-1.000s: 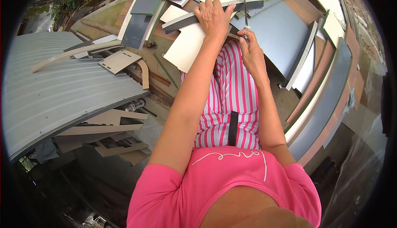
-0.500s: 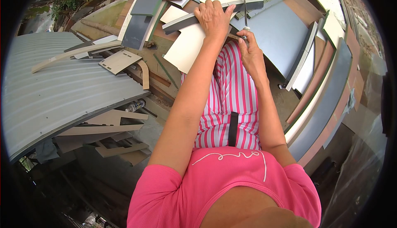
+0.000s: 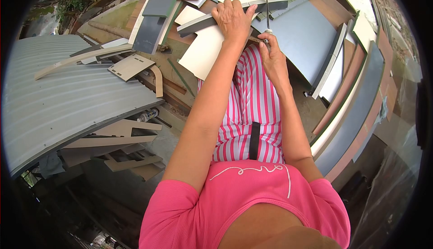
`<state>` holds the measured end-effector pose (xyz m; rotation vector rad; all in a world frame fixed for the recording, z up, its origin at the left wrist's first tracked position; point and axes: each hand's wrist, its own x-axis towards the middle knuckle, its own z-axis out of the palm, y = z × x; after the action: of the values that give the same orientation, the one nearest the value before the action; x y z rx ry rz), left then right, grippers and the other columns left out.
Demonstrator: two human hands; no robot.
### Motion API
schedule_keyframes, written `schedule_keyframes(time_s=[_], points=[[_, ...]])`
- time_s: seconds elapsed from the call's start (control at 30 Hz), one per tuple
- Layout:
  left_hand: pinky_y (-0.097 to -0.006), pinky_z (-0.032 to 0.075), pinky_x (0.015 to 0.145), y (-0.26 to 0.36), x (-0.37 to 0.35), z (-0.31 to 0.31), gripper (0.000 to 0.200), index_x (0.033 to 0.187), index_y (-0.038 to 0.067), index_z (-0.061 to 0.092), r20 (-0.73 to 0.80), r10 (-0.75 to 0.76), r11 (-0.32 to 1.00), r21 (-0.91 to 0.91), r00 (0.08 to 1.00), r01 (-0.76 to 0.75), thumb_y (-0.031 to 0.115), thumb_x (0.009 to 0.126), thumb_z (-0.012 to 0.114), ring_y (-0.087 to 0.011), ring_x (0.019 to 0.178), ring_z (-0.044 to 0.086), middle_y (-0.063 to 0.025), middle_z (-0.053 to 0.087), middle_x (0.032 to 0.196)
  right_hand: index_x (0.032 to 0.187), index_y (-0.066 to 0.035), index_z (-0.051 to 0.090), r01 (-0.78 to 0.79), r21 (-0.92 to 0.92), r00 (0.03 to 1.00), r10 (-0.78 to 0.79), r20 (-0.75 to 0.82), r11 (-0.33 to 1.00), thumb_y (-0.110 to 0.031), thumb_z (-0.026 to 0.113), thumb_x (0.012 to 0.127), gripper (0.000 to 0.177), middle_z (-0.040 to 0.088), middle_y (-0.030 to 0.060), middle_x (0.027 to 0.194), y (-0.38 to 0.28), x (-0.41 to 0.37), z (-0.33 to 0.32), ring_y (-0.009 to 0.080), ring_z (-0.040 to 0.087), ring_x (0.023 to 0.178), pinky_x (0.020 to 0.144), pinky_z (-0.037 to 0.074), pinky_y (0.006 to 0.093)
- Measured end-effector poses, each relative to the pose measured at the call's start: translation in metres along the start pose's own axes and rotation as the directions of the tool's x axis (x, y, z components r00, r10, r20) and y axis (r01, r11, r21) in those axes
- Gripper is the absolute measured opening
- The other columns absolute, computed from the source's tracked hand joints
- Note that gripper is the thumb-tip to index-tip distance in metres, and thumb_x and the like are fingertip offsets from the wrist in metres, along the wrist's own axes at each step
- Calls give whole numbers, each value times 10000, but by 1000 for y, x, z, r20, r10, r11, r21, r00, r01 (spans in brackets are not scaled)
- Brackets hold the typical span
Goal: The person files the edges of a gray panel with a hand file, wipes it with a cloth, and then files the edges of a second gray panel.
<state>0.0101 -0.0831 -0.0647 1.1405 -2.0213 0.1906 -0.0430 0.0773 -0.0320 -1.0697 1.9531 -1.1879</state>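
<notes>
A long, narrow grey board strip (image 3: 198, 25) lies slantwise over other panels, above the striped trouser legs. My left hand (image 3: 232, 20) is closed over it, fingers across the top and thumb stretched along its near side. What looks like a hacksaw (image 3: 267, 5), seen edge-on, crosses the strip near its right end. Its thin frame points away from me. My right hand (image 3: 274, 57) is wrapped around the handle, which it mostly hides. Under the strip are a cream panel (image 3: 203, 53) and a large blue-grey panel (image 3: 300, 37).
Stacked boards (image 3: 361, 109) curve along the right side. A corrugated metal sheet (image 3: 58, 100) spans the left, with a slotted board piece (image 3: 131, 66) beside its edge. Below that edge lie a spray can (image 3: 148, 115) and several offcuts (image 3: 122, 134).
</notes>
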Motion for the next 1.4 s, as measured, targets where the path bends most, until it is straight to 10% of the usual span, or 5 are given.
schedule_keyframes(time_s=[1.4], points=[[-428,350,865,0,1,-1,454,766,32,647,67,-11,1000,11,998,11,479,783,728,-292,876,530,-120,593,824,1232,-164,500,-16,27,1000,16,-4,999,-240,511,1016,229,662,195,1108,1,0,3,397,640,1054,871,486,408]])
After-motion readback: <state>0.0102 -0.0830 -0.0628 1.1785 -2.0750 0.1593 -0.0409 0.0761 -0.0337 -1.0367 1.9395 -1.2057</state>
